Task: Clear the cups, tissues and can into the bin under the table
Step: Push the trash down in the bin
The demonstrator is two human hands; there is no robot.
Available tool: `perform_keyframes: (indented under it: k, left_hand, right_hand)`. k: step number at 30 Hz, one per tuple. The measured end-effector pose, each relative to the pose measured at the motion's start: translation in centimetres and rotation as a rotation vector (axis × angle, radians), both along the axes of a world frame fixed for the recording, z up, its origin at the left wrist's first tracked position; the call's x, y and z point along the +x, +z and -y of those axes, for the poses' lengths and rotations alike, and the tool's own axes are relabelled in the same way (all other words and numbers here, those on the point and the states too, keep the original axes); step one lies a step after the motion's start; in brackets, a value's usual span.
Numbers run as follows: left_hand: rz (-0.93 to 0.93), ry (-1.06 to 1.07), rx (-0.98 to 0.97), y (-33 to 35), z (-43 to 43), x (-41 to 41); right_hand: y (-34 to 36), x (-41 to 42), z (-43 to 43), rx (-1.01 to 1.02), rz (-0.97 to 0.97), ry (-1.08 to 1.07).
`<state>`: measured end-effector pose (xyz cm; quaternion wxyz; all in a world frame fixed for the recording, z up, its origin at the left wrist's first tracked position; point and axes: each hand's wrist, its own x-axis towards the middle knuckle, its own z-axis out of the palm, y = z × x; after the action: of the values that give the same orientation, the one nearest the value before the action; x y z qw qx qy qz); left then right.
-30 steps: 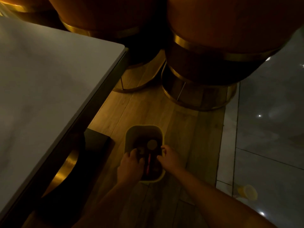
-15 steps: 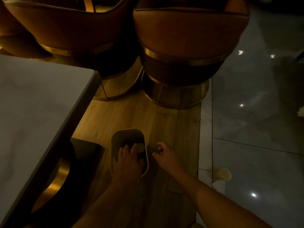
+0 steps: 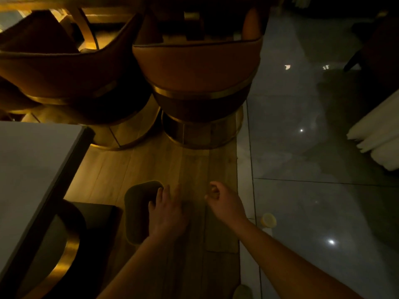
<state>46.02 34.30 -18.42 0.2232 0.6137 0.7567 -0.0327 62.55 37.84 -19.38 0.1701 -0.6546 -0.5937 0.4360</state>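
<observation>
A small beige bin (image 3: pixel 136 212) stands on the wooden floor beside the table's corner; its inside is too dark to make out. My left hand (image 3: pixel 167 214) hovers over the bin's right rim, fingers spread and holding nothing. To the right, my right hand (image 3: pixel 224 201) hangs above the floor, apart from the bin, with its fingers loosely curled and nothing in them. A pale yellow cup (image 3: pixel 268 220) lies on the grey tiles just right of my right forearm.
The grey table (image 3: pixel 28 169) fills the left side, with a dark, gold-rimmed base (image 3: pixel 64 251) below it. Two orange chairs (image 3: pixel 194 72) with gold bases stand ahead. Grey tiles lie to the right, with white fabric (image 3: pixel 380 137) at the right edge.
Both hands have come off the bin. My left hand has lifted and slid to its right rim, and my right hand has drawn away to the right. The view has tilted up.
</observation>
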Motion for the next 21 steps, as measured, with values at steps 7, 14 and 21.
perform_keyframes:
  k: [7,14,21]
  left_hand:
    - [0.009,-0.09,-0.011,0.4,-0.4,4.0]
    - [-0.003,-0.292,-0.063,-2.3,-0.7,8.2]
    - [0.067,-0.51,-0.146,-8.2,1.1,11.6]
  right_hand:
    - [0.6,5.9,0.3,0.027,0.035,-0.05]
    - [-2.5,10.0,4.4,-0.019,0.06,-0.197]
    - [-7.7,12.5,9.8,-0.047,0.09,-0.446]
